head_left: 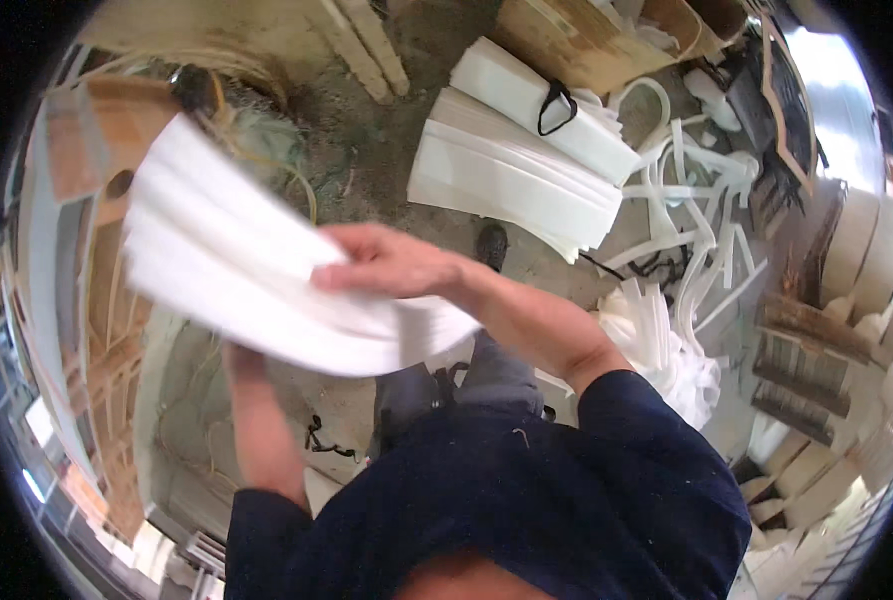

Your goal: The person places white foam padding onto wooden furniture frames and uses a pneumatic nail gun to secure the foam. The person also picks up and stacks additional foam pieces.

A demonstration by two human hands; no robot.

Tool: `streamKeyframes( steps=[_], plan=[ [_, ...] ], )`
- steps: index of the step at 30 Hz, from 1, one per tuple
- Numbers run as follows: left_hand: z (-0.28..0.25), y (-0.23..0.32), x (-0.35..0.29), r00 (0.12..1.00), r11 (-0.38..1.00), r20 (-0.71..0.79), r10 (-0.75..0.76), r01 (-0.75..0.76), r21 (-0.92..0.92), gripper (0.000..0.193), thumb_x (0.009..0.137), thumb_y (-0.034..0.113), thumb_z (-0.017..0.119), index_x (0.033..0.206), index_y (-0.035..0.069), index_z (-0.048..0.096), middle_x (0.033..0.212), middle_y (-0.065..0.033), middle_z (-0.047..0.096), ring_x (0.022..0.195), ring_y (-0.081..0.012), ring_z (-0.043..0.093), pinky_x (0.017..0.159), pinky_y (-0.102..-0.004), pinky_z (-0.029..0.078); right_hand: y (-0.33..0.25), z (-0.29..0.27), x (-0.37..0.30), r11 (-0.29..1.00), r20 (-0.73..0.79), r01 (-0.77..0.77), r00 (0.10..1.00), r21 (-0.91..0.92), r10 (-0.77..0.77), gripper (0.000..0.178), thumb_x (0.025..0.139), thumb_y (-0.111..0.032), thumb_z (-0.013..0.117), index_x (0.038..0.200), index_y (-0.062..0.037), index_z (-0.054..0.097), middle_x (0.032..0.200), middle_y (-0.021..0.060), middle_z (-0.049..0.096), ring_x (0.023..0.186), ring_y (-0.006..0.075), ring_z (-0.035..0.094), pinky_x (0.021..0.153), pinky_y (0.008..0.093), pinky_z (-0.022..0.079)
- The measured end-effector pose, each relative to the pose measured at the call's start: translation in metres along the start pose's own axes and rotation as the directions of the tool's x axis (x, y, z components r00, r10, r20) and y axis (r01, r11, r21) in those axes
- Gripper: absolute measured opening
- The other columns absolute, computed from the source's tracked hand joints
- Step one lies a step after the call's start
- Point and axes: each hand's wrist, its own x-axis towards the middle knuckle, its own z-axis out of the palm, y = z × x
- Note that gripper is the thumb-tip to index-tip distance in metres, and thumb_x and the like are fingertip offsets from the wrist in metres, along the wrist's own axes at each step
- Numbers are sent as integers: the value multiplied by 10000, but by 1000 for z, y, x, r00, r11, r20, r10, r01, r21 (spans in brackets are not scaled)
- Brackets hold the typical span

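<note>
A thick bundle of long white strips (256,270), foam-like and blurred by motion, spreads in front of me at a slant. My right hand (381,262) is closed on its upper edge, the thumb on top. Beneath the lower left edge of the bundle is my left hand (243,360); its fingers are hidden behind the strips and smeared. Beyond my right forearm, on the floor, lie two stacks of similar white strips, a near one (511,165) and a far one (491,75). A black strap loop (556,108) rests on the far stack.
Narrow white offcuts (701,200) lie tangled on the floor to the right, with a crumpled white heap (656,345) nearer me. A wooden box (576,40) stands at the back. Wooden panels (91,150) line the left side. A black strap (326,440) lies near my feet.
</note>
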Motion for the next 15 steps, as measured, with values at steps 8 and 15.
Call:
streamKeyframes(
  steps=[8, 15],
  plan=[
    [-188, -70, -188, 705, 962, -706, 66, 143, 233, 820, 635, 190, 775, 1339, 23, 389, 1120, -58, 544, 965, -204, 546, 764, -304, 503, 311, -292, 37, 721, -839, -627, 531, -294, 120, 581, 843, -367, 651, 1300, -50, 481, 1233, 172, 566, 1071, 299, 577, 907, 405, 468],
    [-65, -111, -243, 748, 501, -630, -209, 635, 588, 923, 500, 191, 878, 1286, 31, 421, 1170, -122, 541, 1060, -241, 537, 881, -355, 460, 451, -457, 8, 141, -790, -778, 595, -612, -151, 726, 780, -175, 707, 1403, -95, 345, 1427, 146, 377, 1319, 304, 347, 1096, 428, 275]
  ],
)
